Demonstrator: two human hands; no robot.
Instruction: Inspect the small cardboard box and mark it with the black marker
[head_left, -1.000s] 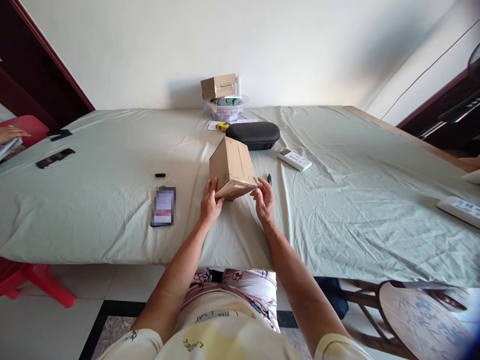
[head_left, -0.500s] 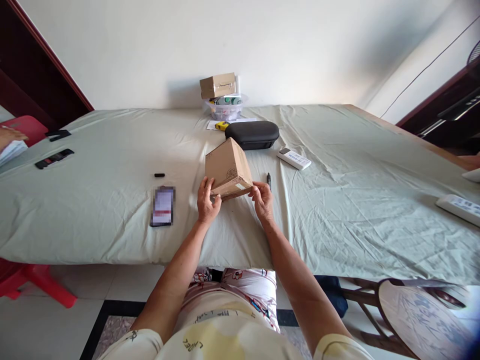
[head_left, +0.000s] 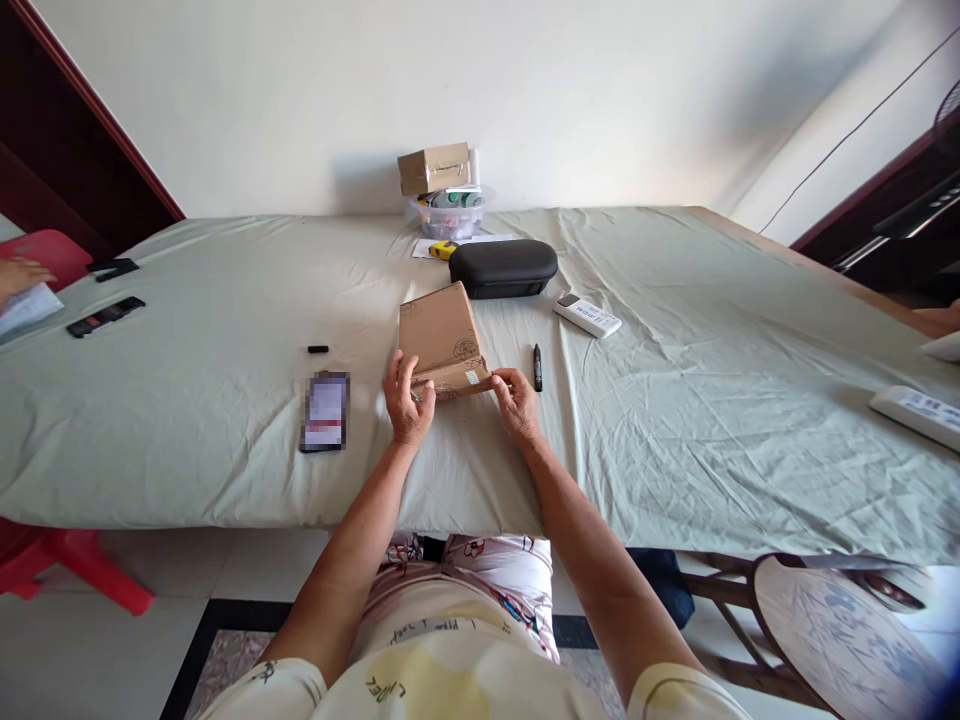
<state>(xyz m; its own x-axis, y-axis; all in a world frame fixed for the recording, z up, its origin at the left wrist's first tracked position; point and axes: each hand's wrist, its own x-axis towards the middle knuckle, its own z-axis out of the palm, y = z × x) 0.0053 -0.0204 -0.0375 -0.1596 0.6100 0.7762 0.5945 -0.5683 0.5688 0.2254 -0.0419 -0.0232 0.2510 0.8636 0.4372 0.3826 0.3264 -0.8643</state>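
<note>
A brown cardboard box (head_left: 441, 328) with dark printed marks and a small white label sits at the middle of the cloth-covered table, between my hands. My left hand (head_left: 407, 402) grips its near left corner, thumb on the near side and fingers along the left. The fingers of my right hand (head_left: 516, 402) pinch the near right corner. Just right of that hand lies a black marker (head_left: 538, 367); its separate black cap (head_left: 318, 349) lies to the left. A phone (head_left: 325, 411) with a blurred screen rests left of my left hand.
Behind the box is a black hard case (head_left: 503, 268), with a yellow tape measure (head_left: 442, 250) beside it. A white device (head_left: 588, 316) lies to the right. At the wall, a plastic tub (head_left: 450, 218) carries another small carton (head_left: 433, 168). Another person's hand (head_left: 24, 277) holds papers at far left.
The box has tipped down flatter and shifted slightly left, with both my hands still on it. My right hand has moved left, uncovering more of the marker.
</note>
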